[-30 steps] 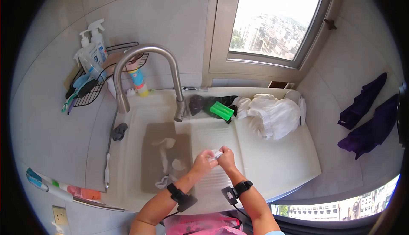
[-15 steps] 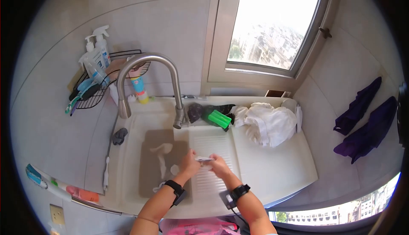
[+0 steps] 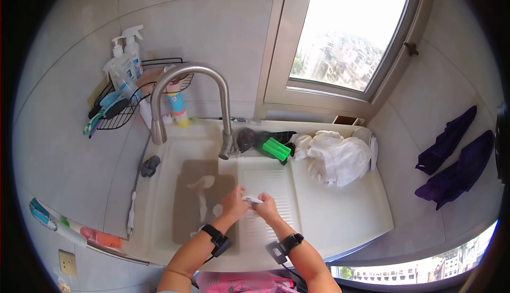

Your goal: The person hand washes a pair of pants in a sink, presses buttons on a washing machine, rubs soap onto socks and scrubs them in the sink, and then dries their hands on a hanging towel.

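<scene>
Both bare hands working just above the ribbed white washboard panel [image 3: 276, 184] of a large white sink. Left hand [image 3: 232, 203]: fingers curled in, mostly closed, gripping the left end of a small white cloth with a dark stripe [image 3: 252, 200]. Right hand [image 3: 265, 208]: likewise curled, thumb and fingers pinching the cloth's right end. Cloth is drawn between the two; fingers hide much of it, so its full shape cannot be told. Each wrist carries a black strap with a box-like module. To the left, a sunken rectangular basin [image 3: 183, 208] of cloudy water holds a long cream cloth piece [image 3: 203, 197], with a smaller pale piece just beside the left hand; a third, whitish piece is partly hidden by the left wrist. Left forearm crosses the basin's near right corner, covering part of it. Arched brushed-metal faucet [image 3: 224, 96] rises at the back, its spray head hanging over the sink's left side. Beyond the washboard: a bright green ribbed block [image 3: 277, 148] resting on a crumpled black cloth bundle [image 3: 247, 140]; immediately right of that, a heaped white fabric pile [image 3: 340, 157]. Crumpled dark grey cloth [image 3: 150, 166] on the left rim. Two dark purple cloths [image 3: 457, 168] hang at the right wall.
</scene>
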Available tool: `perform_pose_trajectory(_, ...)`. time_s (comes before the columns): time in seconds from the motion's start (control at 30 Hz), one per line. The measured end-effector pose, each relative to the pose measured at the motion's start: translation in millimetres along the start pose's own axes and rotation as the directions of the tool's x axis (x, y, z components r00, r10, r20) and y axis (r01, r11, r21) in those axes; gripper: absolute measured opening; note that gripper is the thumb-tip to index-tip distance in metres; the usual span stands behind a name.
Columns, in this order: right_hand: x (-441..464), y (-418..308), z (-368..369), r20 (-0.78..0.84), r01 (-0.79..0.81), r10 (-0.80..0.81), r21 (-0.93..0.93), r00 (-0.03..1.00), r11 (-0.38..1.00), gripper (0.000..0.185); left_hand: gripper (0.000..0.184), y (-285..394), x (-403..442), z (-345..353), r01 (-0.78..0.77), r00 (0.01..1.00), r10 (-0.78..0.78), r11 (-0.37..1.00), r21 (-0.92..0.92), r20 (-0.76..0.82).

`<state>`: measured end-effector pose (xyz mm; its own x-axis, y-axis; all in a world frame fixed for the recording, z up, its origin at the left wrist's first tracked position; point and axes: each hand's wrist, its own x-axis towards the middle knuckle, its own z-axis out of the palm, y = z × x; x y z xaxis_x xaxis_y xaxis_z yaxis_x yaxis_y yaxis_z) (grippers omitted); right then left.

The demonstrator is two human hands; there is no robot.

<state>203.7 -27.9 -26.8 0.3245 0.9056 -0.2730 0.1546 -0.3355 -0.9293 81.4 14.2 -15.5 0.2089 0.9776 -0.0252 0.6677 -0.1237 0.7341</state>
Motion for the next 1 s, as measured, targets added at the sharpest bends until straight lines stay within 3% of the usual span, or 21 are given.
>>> perform_pose_trajectory(0.03,2.7,0.8,-0.8,-0.018,0.006,-0.007,-0.068,1.0,0.998,0.018,0.036,-0.8,-0.1,3.3,0.067,0.993,-0.038,0.962,-0.264,0.115)
perform_pose_trajectory(0.1,4.3,4.9,-5.9,-0.049,0.005,-0.016,-0.207,0.999,0.978,0.019,0.036,0.4,-6.8,10.1,0.276,0.935,-0.024,0.676,-0.683,0.354)
perform_pose_trajectory(0.13,5.0,3.5,-9.3,-0.035,0.027,-0.038,-0.276,0.999,0.961,0.023,0.034,1.4,-7.0,5.3,0.193,0.96,-0.053,0.835,-0.515,0.274)
perform_pose_trajectory(0.2,-6.5,-7.7,-8.7,0.121,-0.004,-0.009,0.106,0.993,0.994,0.024,0.031,3.1,-9.1,-8.3,0.057,0.993,-0.048,0.995,-0.076,0.105)
perform_pose_trajectory(0.27,-4.1,2.0,0.9,0.343,-0.104,-0.079,0.484,0.936,0.869,0.026,0.026,-20.5,-3.4,-0.8,0.032,0.999,-0.031,0.999,0.032,-0.004)
perform_pose_trajectory(0.3,-5.6,-3.0,2.0,0.385,-0.159,-0.082,0.554,0.919,0.817,0.025,0.023,-25.6,-3.6,-1.4,0.024,0.998,-0.02,0.996,0.09,-0.052)
perform_pose_trajectory(0.33,-11.9,-7.0,3.0,0.427,-0.225,-0.079,0.615,0.901,0.755,0.024,0.022,-31.0,-6.1,-0.8,0.18,0.981,-0.166,0.971,-0.157,0.097)
perform_pose_trajectory(0.4,-13.1,-12.7,-1.1,0.45,-0.29,-0.081,0.692,0.889,0.661,0.02,0.021,-34.0,-3.3,-2.2,0.521,0.843,-0.305,0.671,-0.528,0.443)
perform_pose_trajectory(0.5,-1.0,-28.7,-18.6,0.446,-0.362,0.06,0.633,0.893,0.684,0.02,0.017,-37.4,-18.5,0.9,0.492,0.833,0.052,0.387,-0.78,0.551)
perform_pose_trajectory(0.6,1.8,-0.7,-2.4,0.379,-0.273,0.043,0.577,0.924,0.77,0.025,0.023,-6.3,-32.9,-13.2,0.616,0.752,0.213,0.11,-0.78,0.624)
perform_pose_trajectory(0.63,-4.5,-6.9,6.7,0.343,-0.229,0.04,0.535,0.939,0.813,0.028,0.027,-9.9,-31.2,-10.2,0.702,0.664,0.337,0.025,-0.712,0.667)
perform_pose_trajectory(0.67,-15.4,-13.8,9.8,0.51,-0.506,0.163,0.661,0.844,0.553,0.03,0.031,-17.8,-29.2,-6.3,0.782,0.569,0.459,-0.045,-0.622,0.682)
perform_pose_trajectory(0.7,-14.2,-10.6,9.6,0.435,-0.209,-0.053,0.532,0.899,0.82,0.03,0.036,-23.5,-28.7,-6.3,0.852,0.469,0.577,-0.096,-0.515,0.668)
perform_pose_trajectory(0.73,-11.3,-3.8,8.1,0.405,0.145,-0.284,0.34,0.869,0.929,0.031,0.041,-29.9,-29.8,-8.8,0.854,0.461,0.577,-0.081,-0.514,0.674)
perform_pose_trajectory(0.77,-2.8,3.7,1.1,0.516,0.389,-0.392,0.12,0.762,0.913,0.032,0.046,-35.8,-32.2,-12.7,0.856,0.452,0.576,-0.068,-0.512,0.681)
perform_pose_trajectory(0.8,5.6,11.4,-5.8,0.608,0.637,-0.487,-0.041,0.627,0.77,0.035,0.052,-39.0,-34.8,-15.5,0.858,0.446,0.577,-0.057,-0.511,0.684)
perform_pose_trajectory(0.83,2.8,0.7,-14.6,0.571,0.227,-0.294,0.188,0.767,0.956,0.033,0.055,-30.5,-37.5,-26.4,0.852,0.449,0.533,-0.012,-0.524,0.718)
perform_pose_trajectory(0.87,-3.0,-11.5,-22.7,0.588,-0.225,-0.059,0.399,0.807,0.889,0.031,0.058,-19.2,-38.7,-41.4,0.844,0.453,0.487,0.036,-0.535,0.747)
perform_pose_trajectory(0.9,-7.6,-17.3,-30.5,0.657,-0.608,0.164,0.535,0.736,0.587,0.029,0.062,-12.4,-39.1,-50.0,0.838,0.458,0.439,0.078,-0.54,0.773)
perform_pose_trajectory(0.93,-6.9,-13.8,-39.8,0.689,-0.489,0.101,0.396,0.718,0.777,0.029,0.063,-12.2,-38.2,-50.2,0.829,0.459,0.403,0.127,-0.545,0.791)
perform_pose_trajectory(1.0,-4.0,-6.0,-43.3,0.611,-0.302,0.041,0.331,0.79,0.894,0.033,0.066,-12.7,-36.6,-51.2,0.805,0.463,0.327,0.235,-0.545,0.824)
